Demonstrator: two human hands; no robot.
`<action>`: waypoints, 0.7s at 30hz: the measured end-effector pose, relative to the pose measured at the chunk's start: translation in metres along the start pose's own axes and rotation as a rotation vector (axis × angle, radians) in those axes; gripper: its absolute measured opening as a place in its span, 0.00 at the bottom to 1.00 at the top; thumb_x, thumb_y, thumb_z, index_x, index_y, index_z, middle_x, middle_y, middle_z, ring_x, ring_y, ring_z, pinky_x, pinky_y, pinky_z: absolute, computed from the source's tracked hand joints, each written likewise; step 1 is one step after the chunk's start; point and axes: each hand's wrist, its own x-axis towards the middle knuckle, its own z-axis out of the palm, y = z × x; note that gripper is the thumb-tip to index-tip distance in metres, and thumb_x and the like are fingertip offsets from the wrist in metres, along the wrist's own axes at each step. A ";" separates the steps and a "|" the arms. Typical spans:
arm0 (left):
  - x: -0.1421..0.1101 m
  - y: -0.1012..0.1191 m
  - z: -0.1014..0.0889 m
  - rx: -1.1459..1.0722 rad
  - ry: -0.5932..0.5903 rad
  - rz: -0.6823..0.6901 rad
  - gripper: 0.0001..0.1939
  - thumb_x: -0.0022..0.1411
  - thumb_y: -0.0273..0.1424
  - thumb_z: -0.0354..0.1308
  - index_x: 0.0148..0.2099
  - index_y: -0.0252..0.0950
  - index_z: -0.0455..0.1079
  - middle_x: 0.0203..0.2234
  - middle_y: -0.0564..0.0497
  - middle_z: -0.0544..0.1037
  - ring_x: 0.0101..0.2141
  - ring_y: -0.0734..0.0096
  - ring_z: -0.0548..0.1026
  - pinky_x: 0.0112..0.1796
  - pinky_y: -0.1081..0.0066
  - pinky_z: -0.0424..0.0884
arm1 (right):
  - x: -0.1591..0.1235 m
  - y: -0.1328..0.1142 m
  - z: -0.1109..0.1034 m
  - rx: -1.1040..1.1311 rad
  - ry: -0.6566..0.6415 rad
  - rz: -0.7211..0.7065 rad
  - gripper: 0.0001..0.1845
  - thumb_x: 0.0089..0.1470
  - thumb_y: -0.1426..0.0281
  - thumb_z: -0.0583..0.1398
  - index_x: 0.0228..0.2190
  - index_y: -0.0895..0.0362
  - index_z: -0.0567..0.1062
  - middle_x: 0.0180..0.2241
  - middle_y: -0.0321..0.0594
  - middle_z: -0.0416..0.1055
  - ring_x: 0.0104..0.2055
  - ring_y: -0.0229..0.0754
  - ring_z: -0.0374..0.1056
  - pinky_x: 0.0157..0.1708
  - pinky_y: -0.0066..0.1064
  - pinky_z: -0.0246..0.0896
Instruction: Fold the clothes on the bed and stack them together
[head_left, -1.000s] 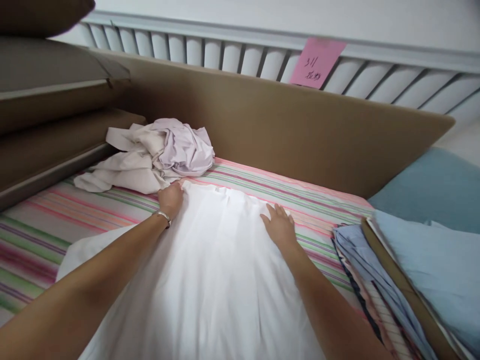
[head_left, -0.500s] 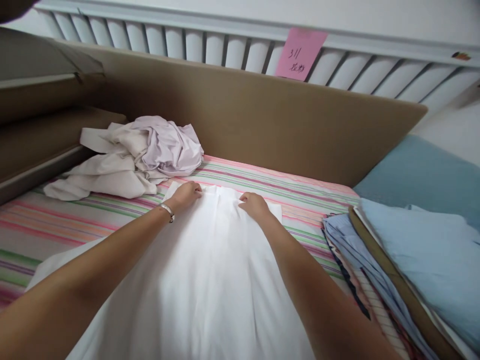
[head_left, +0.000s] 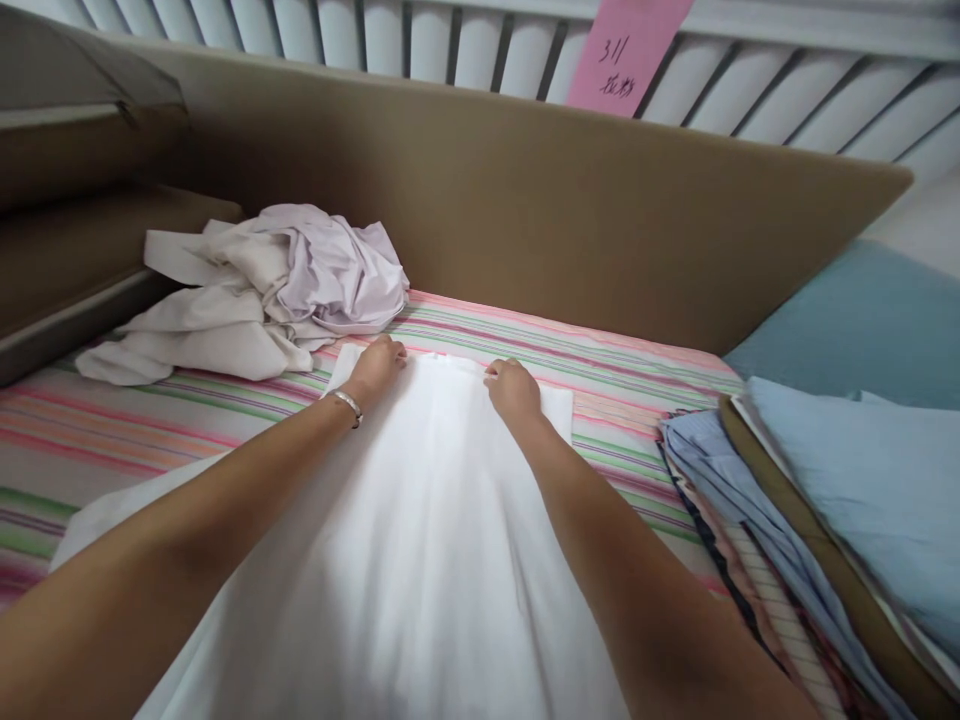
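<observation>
Observed the white cloth (head_left: 435, 500) laid over the striped sheet (head_left: 637, 370), running from the near side to a straight far edge; flares wide at near left. Found pinching that far edge with the curled, closely set fingers (head_left: 395, 349) of the left hand (head_left: 375, 370), left of the edge's middle; wears a silver bracelet (head_left: 349, 408) at the wrist. Found pinching the same edge, right of the middle, with the bent fingers (head_left: 496, 370) of the right hand (head_left: 517, 390). Cannot confirm the hidden thumb contact on either side. Noted a short length of edge exposed between the two, and a flat corner extending right of the right hand.

Recorded a crumpled heap (head_left: 330, 270) at far left, near the left hand, with only a slim strip of sheet between heap and white cloth. Recorded a folded pile (head_left: 780, 570) at right, topped by a light blue cloth (head_left: 877, 470), with a band of open sheet left of it, narrowed at the near side by the right forearm. Measured by eye a shallow open strip beyond the far edge, bounded by the brown board (head_left: 525, 200). Noted a brown stack (head_left: 60, 160) at far left and a pink note (head_left: 622, 60) on the white slats (head_left: 472, 50) beyond the board.
</observation>
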 end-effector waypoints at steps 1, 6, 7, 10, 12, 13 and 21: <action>-0.011 0.006 -0.003 -0.001 0.022 0.032 0.16 0.59 0.26 0.52 0.49 0.29 0.70 0.44 0.40 0.72 0.46 0.59 0.70 0.49 0.64 0.64 | -0.012 -0.002 -0.002 0.010 0.010 -0.009 0.17 0.55 0.70 0.53 0.47 0.55 0.70 0.50 0.44 0.66 0.48 0.43 0.65 0.44 0.32 0.59; -0.094 0.024 -0.020 -0.009 -0.096 0.340 0.26 0.66 0.42 0.47 0.63 0.39 0.56 0.60 0.43 0.60 0.59 0.57 0.58 0.57 0.55 0.54 | -0.097 0.015 -0.006 -0.016 -0.061 -0.242 0.28 0.60 0.60 0.47 0.59 0.55 0.56 0.64 0.45 0.48 0.65 0.47 0.45 0.61 0.43 0.43; -0.106 0.019 -0.022 0.020 -0.167 0.343 0.27 0.66 0.44 0.44 0.64 0.42 0.54 0.62 0.45 0.58 0.61 0.56 0.55 0.57 0.52 0.51 | -0.110 0.023 -0.004 -0.059 -0.108 -0.283 0.28 0.61 0.58 0.46 0.60 0.53 0.56 0.64 0.43 0.47 0.66 0.46 0.42 0.62 0.45 0.39; -0.118 -0.009 -0.027 0.160 -0.278 0.163 0.28 0.66 0.46 0.42 0.65 0.45 0.52 0.64 0.46 0.52 0.63 0.50 0.48 0.58 0.45 0.44 | -0.124 0.043 0.000 -0.199 -0.193 -0.225 0.28 0.61 0.56 0.44 0.60 0.48 0.54 0.66 0.40 0.43 0.67 0.45 0.36 0.63 0.48 0.33; -0.111 -0.024 -0.034 0.219 -0.307 -0.005 0.29 0.66 0.46 0.40 0.66 0.43 0.51 0.65 0.44 0.50 0.63 0.47 0.45 0.57 0.43 0.43 | -0.117 0.045 -0.004 -0.230 -0.221 -0.115 0.29 0.61 0.56 0.44 0.61 0.48 0.52 0.66 0.41 0.40 0.67 0.46 0.35 0.63 0.48 0.32; -0.109 -0.026 -0.039 0.231 -0.324 -0.064 0.29 0.66 0.46 0.40 0.66 0.42 0.51 0.65 0.43 0.50 0.63 0.45 0.45 0.56 0.42 0.44 | -0.114 0.042 -0.009 -0.227 -0.240 -0.070 0.29 0.60 0.56 0.45 0.61 0.48 0.52 0.66 0.43 0.40 0.67 0.46 0.35 0.63 0.49 0.33; -0.239 0.061 -0.067 0.137 -0.204 0.254 0.27 0.64 0.49 0.43 0.63 0.50 0.56 0.64 0.49 0.53 0.63 0.46 0.45 0.57 0.40 0.42 | -0.223 0.070 -0.070 0.063 0.154 0.077 0.28 0.54 0.61 0.48 0.53 0.61 0.66 0.60 0.51 0.57 0.62 0.46 0.51 0.61 0.39 0.45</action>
